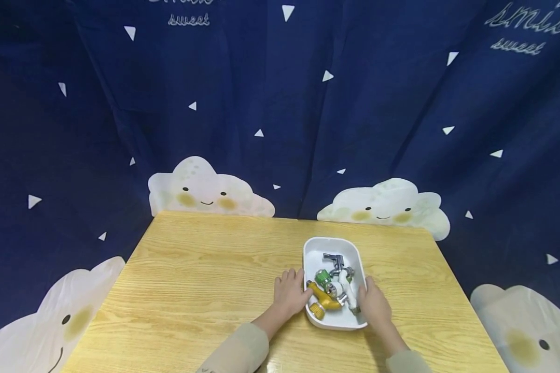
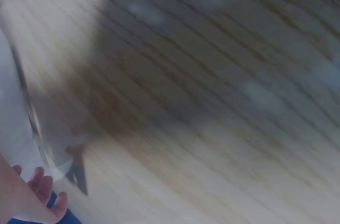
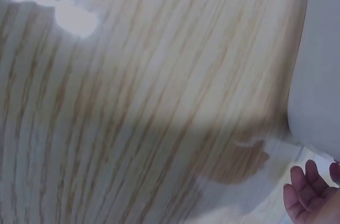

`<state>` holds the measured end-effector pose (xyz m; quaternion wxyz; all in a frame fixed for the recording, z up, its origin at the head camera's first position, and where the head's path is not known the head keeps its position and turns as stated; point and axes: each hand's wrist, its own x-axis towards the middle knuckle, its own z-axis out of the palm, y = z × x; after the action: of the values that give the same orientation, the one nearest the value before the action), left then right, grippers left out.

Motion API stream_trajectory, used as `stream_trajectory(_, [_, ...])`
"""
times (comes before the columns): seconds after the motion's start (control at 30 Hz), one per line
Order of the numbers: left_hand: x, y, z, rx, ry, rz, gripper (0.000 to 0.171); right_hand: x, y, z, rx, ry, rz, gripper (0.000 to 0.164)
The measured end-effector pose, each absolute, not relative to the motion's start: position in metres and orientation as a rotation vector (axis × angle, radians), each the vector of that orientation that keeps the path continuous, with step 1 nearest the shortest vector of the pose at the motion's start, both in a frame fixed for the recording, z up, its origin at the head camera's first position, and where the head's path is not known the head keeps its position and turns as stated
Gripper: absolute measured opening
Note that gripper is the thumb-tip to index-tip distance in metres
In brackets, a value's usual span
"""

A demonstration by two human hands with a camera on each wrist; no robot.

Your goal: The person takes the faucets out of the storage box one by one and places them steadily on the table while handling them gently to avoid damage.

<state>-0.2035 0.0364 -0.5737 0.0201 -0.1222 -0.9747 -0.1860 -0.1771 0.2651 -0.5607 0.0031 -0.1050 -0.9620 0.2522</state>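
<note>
fingers (image 1: 293, 275) grip tub (image 1: 333, 323); left table (image 1: 191, 285) edge distant

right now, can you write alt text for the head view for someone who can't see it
A person's left hand and right hand flank a white tub holding a yellow tap, a white tap, a silver tap and a green fitting. Below is a wooden table; behind it hangs a dark blue curtain printed with smiling clouds.
</note>
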Motion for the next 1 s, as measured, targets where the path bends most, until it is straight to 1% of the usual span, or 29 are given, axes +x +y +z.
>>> stream_trajectory(0.17, [-0.201,0.032,-0.575,-0.378,-3.02,-0.603,0.055,-0.174,0.262,-0.561,-0.335,-3.017,0.781,0.037])
stream_trajectory(0.47, [-0.198,0.026,-0.575,-0.367,-3.024,-0.611,0.059,-0.171,0.255,-0.56,-0.332,-3.022,0.772,0.041])
stream_trajectory(0.83, [-0.197,0.026,-0.577,-0.373,-3.007,-0.617,0.056,-0.172,0.257,-0.562,-0.309,-3.019,0.733,0.037])
stream_trajectory(1.0, [-0.197,0.025,-0.576,-0.367,-3.008,-0.626,0.055,-0.176,0.262,-0.561,-0.237,-3.034,0.677,0.039])
